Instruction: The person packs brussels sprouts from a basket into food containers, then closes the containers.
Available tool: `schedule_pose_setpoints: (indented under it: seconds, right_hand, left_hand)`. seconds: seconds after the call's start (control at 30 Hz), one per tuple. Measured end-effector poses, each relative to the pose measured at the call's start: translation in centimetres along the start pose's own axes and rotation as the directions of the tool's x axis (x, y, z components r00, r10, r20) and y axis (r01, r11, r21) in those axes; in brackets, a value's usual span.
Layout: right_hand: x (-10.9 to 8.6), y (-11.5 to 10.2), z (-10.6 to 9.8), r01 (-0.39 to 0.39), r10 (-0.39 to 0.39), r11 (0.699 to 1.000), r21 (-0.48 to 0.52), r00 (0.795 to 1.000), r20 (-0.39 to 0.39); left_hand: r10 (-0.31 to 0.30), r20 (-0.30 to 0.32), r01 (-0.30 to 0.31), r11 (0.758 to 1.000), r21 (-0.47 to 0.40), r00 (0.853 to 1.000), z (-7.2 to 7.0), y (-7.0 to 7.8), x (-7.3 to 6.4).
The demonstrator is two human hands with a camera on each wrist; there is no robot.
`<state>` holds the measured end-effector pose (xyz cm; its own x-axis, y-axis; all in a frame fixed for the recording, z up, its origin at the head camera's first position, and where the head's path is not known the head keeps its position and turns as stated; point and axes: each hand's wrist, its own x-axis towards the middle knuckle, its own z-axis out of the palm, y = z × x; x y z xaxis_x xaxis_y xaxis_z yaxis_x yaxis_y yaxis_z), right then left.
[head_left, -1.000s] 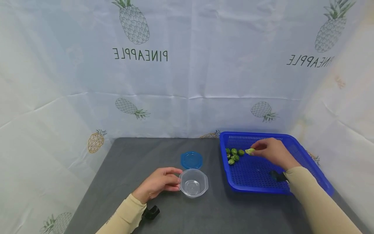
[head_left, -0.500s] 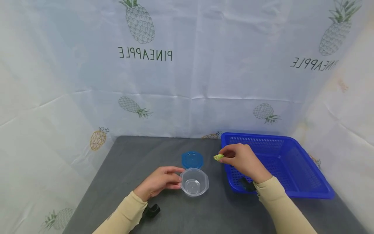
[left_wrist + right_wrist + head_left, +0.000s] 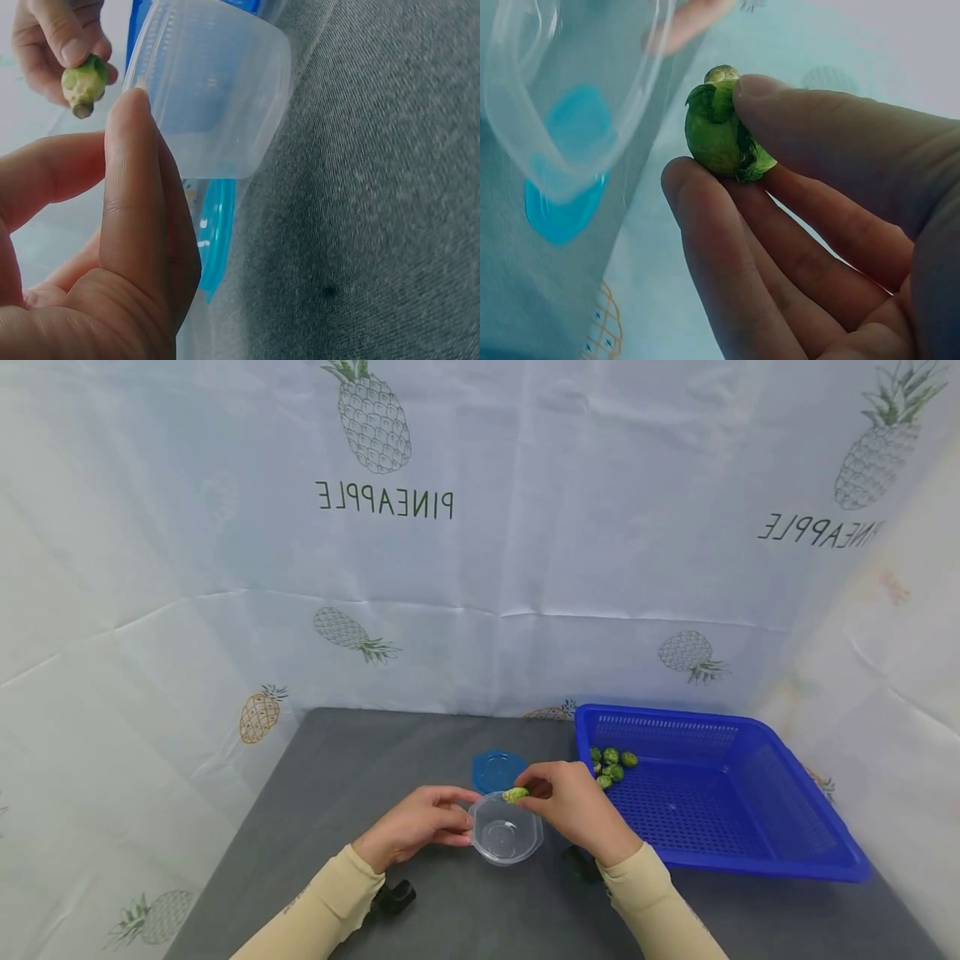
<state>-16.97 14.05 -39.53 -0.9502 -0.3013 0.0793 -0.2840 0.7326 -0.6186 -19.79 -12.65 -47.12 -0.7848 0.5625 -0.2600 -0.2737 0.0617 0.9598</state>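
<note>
My right hand pinches a Brussels sprout between thumb and fingertips, above the far rim of a clear plastic container. The sprout's pale cut stem shows in both wrist views. My left hand grips the container's left rim, with the thumb against it in the left wrist view. The container stands upright on the table, and I see no sprout inside it. Behind it lies a blue lid, partly covered by the container and my right hand.
A blue plastic basket stands on the right of the grey table, with several Brussels sprouts in its left corner. A pineapple-print cloth hangs behind the table and along its sides.
My right hand has carried the sprout left, out from over the basket to above the container. My left hand stays at the container's rim. The head view has shifted slightly.
</note>
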Motion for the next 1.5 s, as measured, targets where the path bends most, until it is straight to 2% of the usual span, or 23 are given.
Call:
schedule_pose_setpoints:
  seconds: [0.17,0.5,0.9,1.2,1.37,1.5]
  right_hand:
    - [-0.3,0.0,1.5,0.045,-0.045,0.999,0.007,0.998,0.034]
    - [-1.0,0.6,2.9,0.043,-0.046,0.998,0.038,0.997,0.062]
    - [-0.4,0.3,3.8,0.077,-0.073,0.996,-0.048,0.995,0.071]
    - [0.0,0.3,4.8,0.074,-0.068,0.996,-0.055,0.992,0.102]
    - [0.1,0.1,4.9,0.092,-0.083,0.994,-0.067,0.989,0.119]
    - [-0.2,-0.1,3.8,0.104,-0.098,0.993,-0.050,0.989,0.106]
  left_hand:
    - [-0.005,0.002,0.005,1.000,0.000,1.000,0.0,-0.1,0.0]
    - [0.017,0.025,-0.017,1.000,-0.003,1.000,0.2,0.4,0.3]
    - [0.013,0.021,-0.014,1.000,0.006,1.000,0.0,0.8,0.6]
    - [0.006,0.014,-0.006,1.000,0.015,1.000,-0.2,0.6,0.7]
    - [-0.001,0.008,0.001,1.000,0.020,1.000,-0.3,0.4,0.6]
    - [-0.002,0.006,0.002,1.000,0.022,1.000,-0.4,0.1,0.7]
